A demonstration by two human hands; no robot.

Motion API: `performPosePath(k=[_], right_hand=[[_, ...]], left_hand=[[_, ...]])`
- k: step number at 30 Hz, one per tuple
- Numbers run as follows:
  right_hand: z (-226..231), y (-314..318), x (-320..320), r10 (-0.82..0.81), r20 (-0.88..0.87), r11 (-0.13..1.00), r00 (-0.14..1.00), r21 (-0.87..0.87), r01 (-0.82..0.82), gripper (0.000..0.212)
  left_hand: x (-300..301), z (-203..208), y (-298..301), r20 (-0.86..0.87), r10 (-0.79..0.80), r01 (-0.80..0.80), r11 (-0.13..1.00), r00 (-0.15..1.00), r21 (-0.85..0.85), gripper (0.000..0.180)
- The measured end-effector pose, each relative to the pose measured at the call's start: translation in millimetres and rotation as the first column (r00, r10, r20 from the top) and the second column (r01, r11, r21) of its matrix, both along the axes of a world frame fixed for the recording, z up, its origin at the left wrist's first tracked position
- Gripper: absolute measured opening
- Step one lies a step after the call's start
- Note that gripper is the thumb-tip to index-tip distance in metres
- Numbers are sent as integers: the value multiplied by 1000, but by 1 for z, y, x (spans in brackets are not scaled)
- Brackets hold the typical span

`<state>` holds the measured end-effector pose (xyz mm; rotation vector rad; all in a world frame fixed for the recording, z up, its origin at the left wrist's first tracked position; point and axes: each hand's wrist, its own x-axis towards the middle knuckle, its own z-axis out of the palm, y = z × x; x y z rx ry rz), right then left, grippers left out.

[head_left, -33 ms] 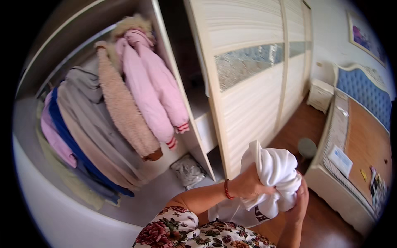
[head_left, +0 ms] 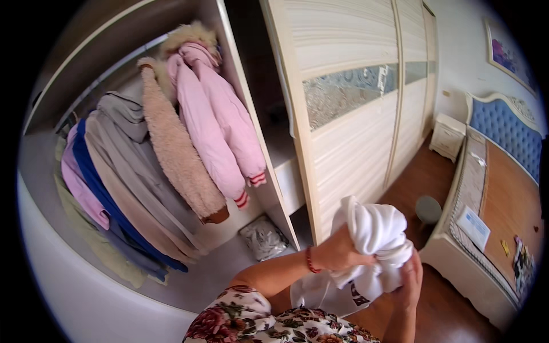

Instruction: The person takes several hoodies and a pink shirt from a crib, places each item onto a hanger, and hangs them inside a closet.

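Clamping the bunched white printed top between the fingers of the left hand, at its left side, and right hand, at its lower right.

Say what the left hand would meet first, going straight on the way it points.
First comes the bunched white garment that the left hand holds; beyond it, probably the right hand, though depth is unclear.

No readable text, dark print on the white garment included.
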<state>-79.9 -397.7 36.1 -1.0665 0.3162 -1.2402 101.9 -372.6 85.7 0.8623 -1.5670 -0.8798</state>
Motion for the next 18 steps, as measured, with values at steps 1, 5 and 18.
performPosePath(k=[1, 5, 18], right_hand=[[18, -1, 26, 103, -42, 991, 994, -79, -106, 48], [33, -40, 43, 107, -106, 993, 989, -39, -111, 30], [301, -87, 309, 41, -345, 686, 938, -673, -278, 25]], left_hand=[[45, 17, 15, 390, 230, -106, 943, 892, -315, 57], [92, 48, 44, 401, 396, -284, 907, 826, -311, 43], [244, 179, 8, 456, 678, -352, 710, 577, -610, 39]])
